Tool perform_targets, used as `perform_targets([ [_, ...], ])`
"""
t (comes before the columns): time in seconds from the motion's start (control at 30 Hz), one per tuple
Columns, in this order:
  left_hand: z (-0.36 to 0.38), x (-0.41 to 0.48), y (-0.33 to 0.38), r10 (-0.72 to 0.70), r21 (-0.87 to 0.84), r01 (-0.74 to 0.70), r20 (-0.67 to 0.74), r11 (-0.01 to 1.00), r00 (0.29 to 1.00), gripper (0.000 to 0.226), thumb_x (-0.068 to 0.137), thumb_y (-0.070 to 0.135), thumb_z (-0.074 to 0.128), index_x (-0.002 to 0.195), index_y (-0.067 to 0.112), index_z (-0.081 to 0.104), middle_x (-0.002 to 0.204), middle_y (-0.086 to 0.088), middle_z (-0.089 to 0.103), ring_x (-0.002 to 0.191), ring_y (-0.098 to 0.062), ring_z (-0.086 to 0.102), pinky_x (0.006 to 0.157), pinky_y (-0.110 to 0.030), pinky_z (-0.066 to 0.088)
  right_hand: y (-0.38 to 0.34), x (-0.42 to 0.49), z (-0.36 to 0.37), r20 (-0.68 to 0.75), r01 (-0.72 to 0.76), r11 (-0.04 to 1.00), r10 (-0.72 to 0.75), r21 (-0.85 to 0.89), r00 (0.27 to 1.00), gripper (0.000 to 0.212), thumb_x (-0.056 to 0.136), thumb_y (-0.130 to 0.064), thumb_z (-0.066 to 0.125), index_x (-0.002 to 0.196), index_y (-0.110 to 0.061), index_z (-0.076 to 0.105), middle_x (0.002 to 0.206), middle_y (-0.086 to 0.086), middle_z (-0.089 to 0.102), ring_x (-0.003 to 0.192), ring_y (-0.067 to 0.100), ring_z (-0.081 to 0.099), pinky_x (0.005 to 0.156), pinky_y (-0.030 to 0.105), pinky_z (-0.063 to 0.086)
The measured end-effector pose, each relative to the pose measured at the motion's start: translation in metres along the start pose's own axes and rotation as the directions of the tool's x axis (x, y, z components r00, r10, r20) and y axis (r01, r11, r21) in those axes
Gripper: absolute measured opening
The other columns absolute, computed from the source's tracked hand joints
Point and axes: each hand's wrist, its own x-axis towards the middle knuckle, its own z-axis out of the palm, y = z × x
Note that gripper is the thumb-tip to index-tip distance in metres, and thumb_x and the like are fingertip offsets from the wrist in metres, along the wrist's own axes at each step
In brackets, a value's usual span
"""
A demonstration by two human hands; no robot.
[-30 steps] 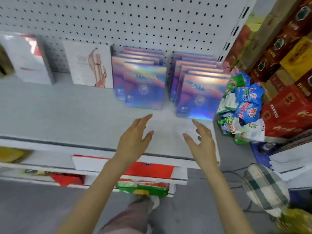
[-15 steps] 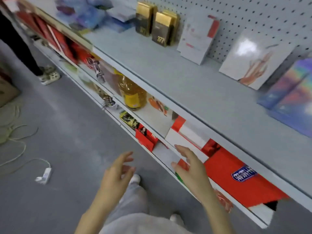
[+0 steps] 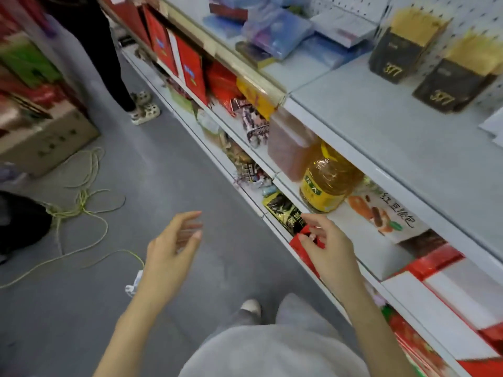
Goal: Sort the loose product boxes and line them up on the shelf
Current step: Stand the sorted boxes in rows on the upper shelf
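The grey top shelf (image 3: 381, 137) runs from upper middle to the right edge. At its upper right stand two dark boxes with gold tops marked 377 (image 3: 402, 47), (image 3: 457, 77). Farther back lies a loose pile of blue and purple product boxes (image 3: 275, 31) and a white flat box (image 3: 345, 28). My left hand (image 3: 174, 248) hangs open over the aisle floor, holding nothing. My right hand (image 3: 326, 246) is open too, fingers spread, in front of the lower shelves and well below the top shelf.
A yellow oil bottle (image 3: 326, 183) and red gift boxes (image 3: 435, 292) fill the lower shelves. Another person's legs (image 3: 109, 63) stand up the aisle. A cardboard carton (image 3: 46, 142), yellow-green cords (image 3: 81, 202) and a white power strip (image 3: 133, 284) lie on the grey floor.
The view has swung left along the aisle, away from the iridescent boxes. Both hands have dropped from the shelf top to below it, still holding nothing.
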Motion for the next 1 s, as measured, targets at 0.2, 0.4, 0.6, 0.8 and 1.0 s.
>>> perform_targets([
  [0.2,-0.006,0.087,-0.018,-0.008,-0.028,0.008,0.011,1.000,1.000,0.038,0.091,0.010,0.059,0.111,0.041,0.054,0.103,0.017,0.064,0.090,0.006,0.061,0.079,-0.003,0.042,-0.051,0.090,0.047,0.073,0.039,0.999,-0.036,-0.032,0.997,0.038,0.089,-0.011,0.065,0.123,-0.028,0.058,0.120,-0.012,0.061,0.110,0.008,0.056,0.096,0.028,0.046],
  [0.4,0.001,0.193,-0.049,-0.051,-0.046,0.056,0.104,0.997,0.993,0.042,0.091,0.009,0.059,0.108,0.047,0.052,0.111,0.015,0.060,0.093,0.002,0.060,0.078,-0.006,0.044,-0.105,0.217,0.101,0.210,0.130,0.990,-0.116,-0.055,0.971,0.043,0.089,-0.016,0.065,0.125,-0.036,0.052,0.124,-0.014,0.058,0.114,0.004,0.053,0.099,0.029,0.044],
  [0.6,-0.048,0.366,-0.059,-0.066,0.019,0.065,0.009,0.998,0.998,0.041,0.090,0.009,0.060,0.104,0.046,0.054,0.105,0.011,0.066,0.088,0.004,0.062,0.077,-0.003,0.042,-0.181,0.362,0.143,0.247,0.186,0.967,-0.139,-0.177,0.959,0.048,0.084,-0.030,0.068,0.126,-0.043,0.049,0.117,-0.021,0.059,0.110,0.001,0.054,0.087,0.028,0.045],
  [0.8,-0.102,0.513,-0.032,0.056,0.037,-0.054,-0.055,0.998,0.997,0.037,0.092,0.011,0.058,0.113,0.041,0.052,0.107,0.020,0.061,0.095,0.007,0.058,0.080,0.000,0.038,-0.267,0.483,0.177,0.327,0.280,0.943,-0.212,-0.177,0.921,0.050,0.089,-0.025,0.064,0.132,-0.041,0.045,0.121,-0.021,0.055,0.109,-0.001,0.052,0.086,0.023,0.040],
  [1.0,-0.116,0.613,-0.081,-0.038,-0.070,0.040,0.037,0.997,0.999,0.049,0.089,0.007,0.061,0.113,0.047,0.046,0.117,0.015,0.057,0.094,0.011,0.057,0.077,-0.001,0.041,-0.310,0.574,0.227,0.253,0.195,0.975,-0.163,-0.105,0.954,0.045,0.093,-0.026,0.058,0.130,-0.047,0.044,0.122,-0.026,0.048,0.108,-0.010,0.048,0.085,0.014,0.041],
])
